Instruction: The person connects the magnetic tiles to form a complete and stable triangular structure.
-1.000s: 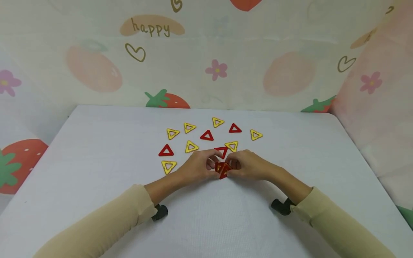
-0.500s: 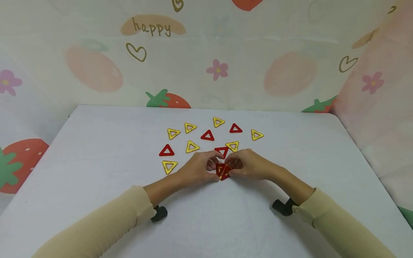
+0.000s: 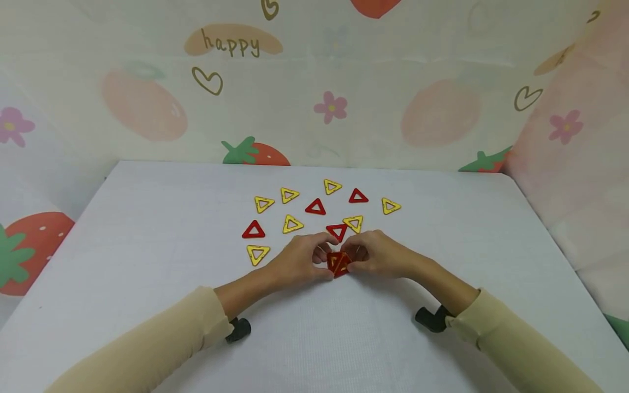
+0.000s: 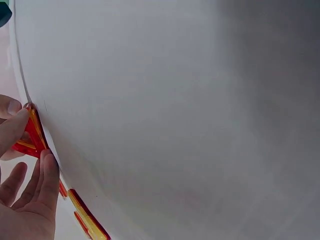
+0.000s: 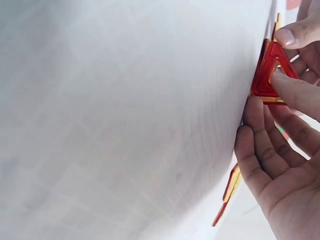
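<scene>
A small pyramid of red and yellow triangular magnetic tiles (image 3: 338,264) sits between both hands, close over the white table. Its left side is held by my left hand (image 3: 303,259), thumb low at the near edge and fingers curled behind. On the other side, my right hand (image 3: 379,254) pinches it, with thumb in front and fingertips behind. In the right wrist view a fingertip presses the red triangular face (image 5: 265,80) near its cut-out. The pyramid's edge (image 4: 36,131) shows among fingers in the left wrist view. Its far side is hidden by the hands.
Just beyond the hands, a red triangle tile (image 3: 337,232) lies beside a yellow triangle tile (image 3: 354,223). Several more red and yellow triangles lie flat farther back and left, including a yellow one (image 3: 257,254) near the left forearm. A patterned cloth (image 3: 373,71) hangs behind the table.
Both hands have shifted the pyramid slightly toward me, and its two front faces show more squarely. The loose tiles stay where they were.
</scene>
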Motion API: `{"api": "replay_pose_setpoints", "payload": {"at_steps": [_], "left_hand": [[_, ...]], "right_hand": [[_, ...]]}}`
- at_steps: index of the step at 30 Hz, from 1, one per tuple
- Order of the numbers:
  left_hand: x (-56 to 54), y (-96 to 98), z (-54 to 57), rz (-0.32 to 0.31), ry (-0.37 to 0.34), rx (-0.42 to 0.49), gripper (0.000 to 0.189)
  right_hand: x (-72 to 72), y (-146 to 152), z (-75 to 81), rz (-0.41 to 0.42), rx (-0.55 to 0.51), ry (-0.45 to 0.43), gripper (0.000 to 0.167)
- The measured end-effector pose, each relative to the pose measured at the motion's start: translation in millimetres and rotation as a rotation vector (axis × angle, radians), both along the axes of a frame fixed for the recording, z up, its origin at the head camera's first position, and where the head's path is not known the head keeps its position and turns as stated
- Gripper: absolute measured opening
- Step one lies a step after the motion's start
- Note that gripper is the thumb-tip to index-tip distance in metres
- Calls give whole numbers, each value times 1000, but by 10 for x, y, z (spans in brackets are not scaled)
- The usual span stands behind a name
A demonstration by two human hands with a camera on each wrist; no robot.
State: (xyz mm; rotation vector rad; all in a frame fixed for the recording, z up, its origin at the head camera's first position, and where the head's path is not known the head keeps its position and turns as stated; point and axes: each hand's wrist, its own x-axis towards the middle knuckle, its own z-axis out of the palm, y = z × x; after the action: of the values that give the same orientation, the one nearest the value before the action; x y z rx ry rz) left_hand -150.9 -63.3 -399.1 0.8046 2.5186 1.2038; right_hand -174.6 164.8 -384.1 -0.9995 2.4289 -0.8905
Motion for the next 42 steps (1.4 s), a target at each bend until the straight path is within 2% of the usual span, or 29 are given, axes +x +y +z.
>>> {"api": "replay_pose_setpoints", "payload": {"at_steps": [13, 30, 42], "left_hand": [[53, -54, -18, -58, 44, 12, 50], [171, -117, -14, -70, 19, 23, 55], [281, -152, -2, -90, 27, 29, 54]], "right_hand": [[63, -35, -10, 16, -10, -33, 27], [156, -59, 8, 27, 6, -80, 30], [240, -78, 33, 48, 34, -105, 29]]}}
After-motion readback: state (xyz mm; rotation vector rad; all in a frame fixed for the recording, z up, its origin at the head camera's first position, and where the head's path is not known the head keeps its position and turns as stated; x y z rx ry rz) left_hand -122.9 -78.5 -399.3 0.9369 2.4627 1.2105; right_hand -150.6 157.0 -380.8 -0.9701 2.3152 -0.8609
